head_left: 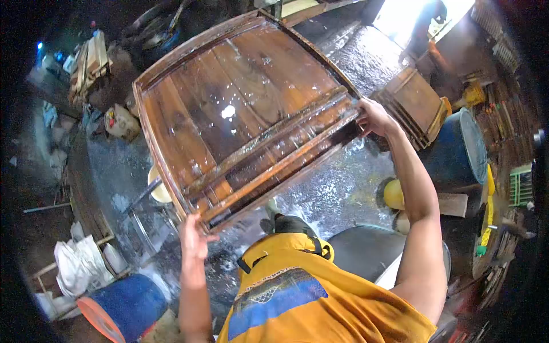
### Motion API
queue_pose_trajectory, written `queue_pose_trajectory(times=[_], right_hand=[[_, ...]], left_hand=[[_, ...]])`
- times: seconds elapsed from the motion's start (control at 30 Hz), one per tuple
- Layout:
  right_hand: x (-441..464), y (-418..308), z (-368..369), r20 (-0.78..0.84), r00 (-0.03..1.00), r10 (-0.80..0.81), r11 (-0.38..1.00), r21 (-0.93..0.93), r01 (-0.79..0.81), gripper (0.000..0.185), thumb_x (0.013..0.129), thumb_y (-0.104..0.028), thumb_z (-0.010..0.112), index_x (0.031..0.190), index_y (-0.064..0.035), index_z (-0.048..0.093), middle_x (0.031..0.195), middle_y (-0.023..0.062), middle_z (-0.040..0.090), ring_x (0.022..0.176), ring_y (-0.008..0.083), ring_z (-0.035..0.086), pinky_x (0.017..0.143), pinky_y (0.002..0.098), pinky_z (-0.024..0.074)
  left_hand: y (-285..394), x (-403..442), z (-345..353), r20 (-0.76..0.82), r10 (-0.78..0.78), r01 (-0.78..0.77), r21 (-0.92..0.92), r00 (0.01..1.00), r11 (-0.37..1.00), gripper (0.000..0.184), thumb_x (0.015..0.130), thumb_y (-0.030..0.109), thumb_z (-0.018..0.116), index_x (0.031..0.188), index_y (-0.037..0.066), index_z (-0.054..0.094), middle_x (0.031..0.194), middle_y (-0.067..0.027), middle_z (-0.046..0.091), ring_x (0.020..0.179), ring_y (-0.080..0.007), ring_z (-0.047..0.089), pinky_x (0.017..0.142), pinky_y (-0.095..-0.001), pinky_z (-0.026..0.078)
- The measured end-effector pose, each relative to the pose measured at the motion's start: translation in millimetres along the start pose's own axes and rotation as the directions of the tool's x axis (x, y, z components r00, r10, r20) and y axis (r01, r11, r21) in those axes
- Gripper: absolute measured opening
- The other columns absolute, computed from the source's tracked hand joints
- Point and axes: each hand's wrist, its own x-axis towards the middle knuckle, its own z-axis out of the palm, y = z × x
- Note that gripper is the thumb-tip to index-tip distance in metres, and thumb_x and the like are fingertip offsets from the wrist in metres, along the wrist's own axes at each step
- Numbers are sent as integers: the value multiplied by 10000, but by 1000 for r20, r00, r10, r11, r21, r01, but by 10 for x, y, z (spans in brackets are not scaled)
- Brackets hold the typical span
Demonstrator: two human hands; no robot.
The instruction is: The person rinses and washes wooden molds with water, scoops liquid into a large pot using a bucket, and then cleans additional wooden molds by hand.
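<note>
A large brown wooden cabinet-like piece, framed and plank-backed, is raised and tilted in front of me. Its surface is wet and glossy, with white specks and a bright glare in the middle. My right hand grips its near right corner, fingers curled over the edge. At the near left corner, my left hand is closed around the lower edge; part of its fingers is hidden by the wood. Between the two hands runs the near edge, with rails and a dark gap.
The floor is wet, with foamy water. A blue drum lies lower left by a white bag; another blue drum stands right. Stacked wooden panels, a yellow round object and a dark round container are close by.
</note>
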Motion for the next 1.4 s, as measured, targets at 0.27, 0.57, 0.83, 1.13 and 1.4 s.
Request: queue_pose_trajectory(times=[0.27, 0.57, 0.83, 1.13, 1.4], right_hand=[[149, 142, 61, -15, 990, -143, 981, 132, 143, 169, 828, -193, 481, 884, -49, 550, 789, 59, 480, 644, 207, 548, 471, 453, 536], [271, 307, 12, -85, 969, -232, 962, 124, 242, 130, 834, -165, 449, 832, -65, 533, 745, 55, 481, 643, 192, 567, 443, 415, 537], [284, 213, -33, -7, 981, -194, 972, 131, 193, 392, 763, -86, 422, 1120, -10, 562, 836, 62, 573, 639, 153, 604, 475, 321, 570], [253, 210, 45, -49, 983, -179, 962, 200, 185, 376, 804, -97, 419, 1141, -6, 557, 880, 62, 580, 627, 158, 594, 494, 323, 573], [127, 195, 95, -94, 970, -224, 951, 196, 239, 293, 800, -86, 426, 1021, -29, 608, 744, -10, 521, 642, 85, 475, 565, 246, 449]], left_hand=[[57, 45, 64, -58, 141, -146, -84, 988, 986, 318, 786, 177, 546, 1079, 53, 535, 985, -112, 602, 774, -282, 648, 476, -441, 545], [30, -61, 104, -129, 153, -168, -121, 980, 978, 295, 775, 126, 530, 1045, 9, 547, 966, -118, 613, 780, -293, 644, 513, -441, 577], [85, -193, 210, -249, 126, -164, -136, 960, 977, 288, 751, 58, 506, 1025, -19, 550, 974, -120, 605, 853, -275, 635, 666, -450, 572], [41, -176, 191, -223, 206, -236, -118, 953, 965, 326, 729, 26, 489, 1046, -29, 544, 1005, -128, 599, 886, -263, 626, 745, -468, 573], [26, -145, 17, -319, 189, -229, -94, 929, 969, 214, 738, 38, 514, 935, -30, 565, 972, -135, 621, 892, -312, 625, 733, -573, 558]])
